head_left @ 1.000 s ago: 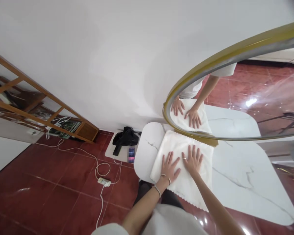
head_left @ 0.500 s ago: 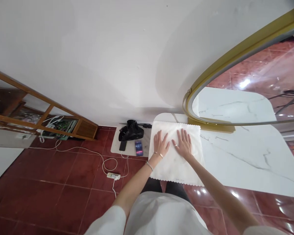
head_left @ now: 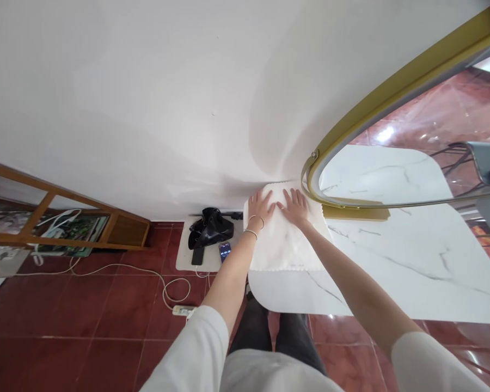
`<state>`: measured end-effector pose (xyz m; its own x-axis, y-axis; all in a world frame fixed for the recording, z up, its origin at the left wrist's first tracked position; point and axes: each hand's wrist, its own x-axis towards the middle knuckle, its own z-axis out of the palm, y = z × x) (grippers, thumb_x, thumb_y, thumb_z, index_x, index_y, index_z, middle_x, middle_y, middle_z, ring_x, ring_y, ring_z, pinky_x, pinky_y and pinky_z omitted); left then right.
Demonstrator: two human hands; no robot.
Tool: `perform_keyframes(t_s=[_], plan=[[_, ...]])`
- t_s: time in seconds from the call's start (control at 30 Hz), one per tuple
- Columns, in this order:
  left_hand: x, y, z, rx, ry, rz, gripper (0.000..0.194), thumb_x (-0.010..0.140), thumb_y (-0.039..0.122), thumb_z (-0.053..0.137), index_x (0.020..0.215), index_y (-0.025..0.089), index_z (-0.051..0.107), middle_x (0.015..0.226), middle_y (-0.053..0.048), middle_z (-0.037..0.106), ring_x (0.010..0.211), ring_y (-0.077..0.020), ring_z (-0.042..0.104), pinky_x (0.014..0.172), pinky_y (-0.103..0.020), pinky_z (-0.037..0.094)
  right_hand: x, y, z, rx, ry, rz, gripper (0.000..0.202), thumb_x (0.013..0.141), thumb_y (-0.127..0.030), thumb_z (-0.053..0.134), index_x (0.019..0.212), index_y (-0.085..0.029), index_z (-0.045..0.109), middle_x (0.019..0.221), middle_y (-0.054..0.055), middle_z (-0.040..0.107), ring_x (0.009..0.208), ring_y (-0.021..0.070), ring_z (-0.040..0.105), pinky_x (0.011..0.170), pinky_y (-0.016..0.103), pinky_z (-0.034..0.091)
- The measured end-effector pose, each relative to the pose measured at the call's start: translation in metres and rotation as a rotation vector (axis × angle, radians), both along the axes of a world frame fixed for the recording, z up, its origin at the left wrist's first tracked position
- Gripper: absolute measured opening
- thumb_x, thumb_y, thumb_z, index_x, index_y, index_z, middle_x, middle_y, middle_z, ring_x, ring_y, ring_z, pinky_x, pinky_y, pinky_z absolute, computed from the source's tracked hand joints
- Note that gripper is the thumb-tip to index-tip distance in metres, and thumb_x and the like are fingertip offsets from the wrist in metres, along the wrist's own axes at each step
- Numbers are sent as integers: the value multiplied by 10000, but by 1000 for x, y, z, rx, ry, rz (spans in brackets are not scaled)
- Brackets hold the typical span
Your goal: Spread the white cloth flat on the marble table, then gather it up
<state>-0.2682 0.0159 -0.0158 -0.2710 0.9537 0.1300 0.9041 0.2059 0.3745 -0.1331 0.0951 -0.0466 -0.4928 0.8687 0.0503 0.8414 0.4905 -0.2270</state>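
Observation:
A white cloth (head_left: 288, 245) with scalloped edges lies spread on the left end of a white marbled table (head_left: 396, 267). Its far edge meets the wall. My left hand (head_left: 261, 207) rests palm down on the cloth's upper left part, fingers spread, with bracelets at the wrist. Beside it, my right hand (head_left: 294, 208) presses flat on the cloth too, fingers apart and a ring on one of them. Both hands are open and hold nothing. Part of the cloth is hidden under my hands and right forearm.
A gold-framed oval mirror (head_left: 351, 125) stands on the table, just right of my right hand. On a low white surface (head_left: 183, 256) to the left are a black bag-like item (head_left: 212, 228) and two phones. A power strip (head_left: 183, 310) with cables lies on the red tiled floor (head_left: 118, 310).
Both hands have slid away from me toward the wall, and the cloth has moved with them. Bare tabletop now shows along the near edge. The camera view has shifted slightly.

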Motion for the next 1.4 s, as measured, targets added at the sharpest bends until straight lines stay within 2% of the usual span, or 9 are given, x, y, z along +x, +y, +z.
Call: perform_keyframes(t_s=[0.1, 0.17, 0.4, 0.5, 0.6, 0.77, 1.03, 1.2, 1.4], plan=[[13, -9, 1, -9, -6, -24, 416, 957, 251, 289, 1334, 213, 460, 1479, -70, 359, 1399, -225, 242, 1141, -464, 221, -2, -13, 4, 55, 43, -23, 624, 931, -526, 276, 1443, -170, 298, 1507, 134, 272, 1391, 290, 182, 1098, 503, 189], [31, -33, 1, -19, -14, -6, 428, 953, 219, 272, 1342, 204, 452, 1487, -71, 351, 1413, -216, 215, 1153, -456, 206, 2, -31, 8, 115, 108, -33, 614, 939, -501, 276, 1434, -140, 304, 1487, 161, 288, 1369, 292, 211, 1079, 501, 227], [89, -178, 6, -58, -19, -46, 645, 907, 422, 427, 1479, 244, 187, 1575, -69, 109, 1440, -281, 89, 1156, -512, 191, 51, -126, 14, 121, 244, 47, 398, 940, -317, 353, 1291, -209, 507, 1182, 119, 561, 1104, 252, 468, 934, 420, 401], [98, -222, 5, -81, -24, -101, 655, 902, 430, 437, 1481, 279, 172, 1578, -46, 82, 1437, -291, 102, 1148, -510, 209, 78, -175, 14, 112, 247, 106, 464, 940, -326, 366, 1393, -229, 388, 1317, 107, 507, 1227, 251, 418, 997, 426, 374], [100, -236, 4, -97, -19, -126, 668, 893, 427, 459, 1480, 292, 169, 1575, -48, 102, 1435, -301, 105, 1139, -519, 216, 95, -210, 15, 90, 175, 155, 577, 944, -373, 356, 1480, -231, 196, 1495, 93, 327, 1371, 256, 279, 1086, 460, 280], [92, -212, 5, -101, -4, -133, 657, 890, 437, 466, 1473, 286, 204, 1573, -54, 121, 1438, -301, 88, 1145, -523, 189, 89, -200, 17, 85, 81, 144, 604, 952, -405, 320, 1496, -233, 121, 1545, 77, 219, 1419, 234, 184, 1126, 456, 212], [59, -116, 5, -37, 39, -111, 603, 909, 476, 401, 1443, 220, 290, 1558, -112, 165, 1441, -293, 63, 1155, -506, 139, 53, -97, 16, 75, 95, 157, 567, 954, -432, 312, 1456, -171, 281, 1529, 117, 250, 1421, 245, 175, 1124, 489, 212], [43, -64, 4, -27, 133, -124, 602, 910, 505, 368, 1440, 229, 300, 1538, -93, 239, 1440, -273, 90, 1164, -477, 75, 41, -53, 23, 108, 127, 130, 577, 957, -451, 299, 1437, -133, 325, 1507, 157, 282, 1416, 262, 193, 1118, 521, 192], [39, -46, 8, -32, 280, -136, 683, 878, 592, 320, 1453, 228, 281, 1513, -68, 295, 1422, -255, 147, 1124, -423, 32, 48, -33, 30, 103, 72, 181, 746, 911, -626, 211, 1446, -115, 305, 1526, 107, 241, 1422, 233, 176, 1148, 437, 158]])
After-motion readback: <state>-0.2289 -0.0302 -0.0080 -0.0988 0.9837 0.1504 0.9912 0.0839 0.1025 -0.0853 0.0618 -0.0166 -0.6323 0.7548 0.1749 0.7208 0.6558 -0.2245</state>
